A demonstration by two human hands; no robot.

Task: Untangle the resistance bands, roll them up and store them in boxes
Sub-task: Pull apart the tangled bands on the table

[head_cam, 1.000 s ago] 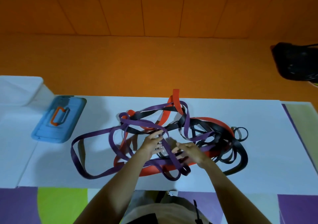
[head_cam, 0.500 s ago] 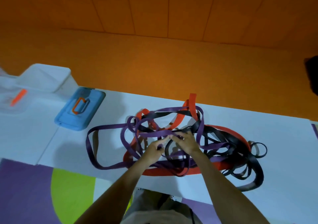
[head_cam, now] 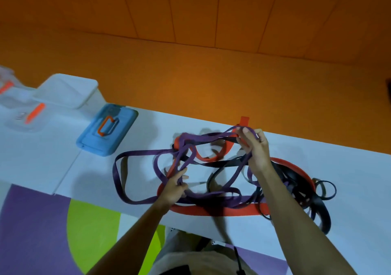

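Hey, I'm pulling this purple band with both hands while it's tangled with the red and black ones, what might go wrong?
The right hand holds up the purple band where it weaves through the red band and black bands; pulling harder may cinch the crossings beside the left hand. The band might also snap back if either grip slips.

So we're gripping the purple band (head_cam: 146,152) with our right hand (head_cam: 257,150), left hand (head_cam: 172,189) holding lower strands, red band (head_cam: 211,211) just under those fingers (head_cam: 181,173).
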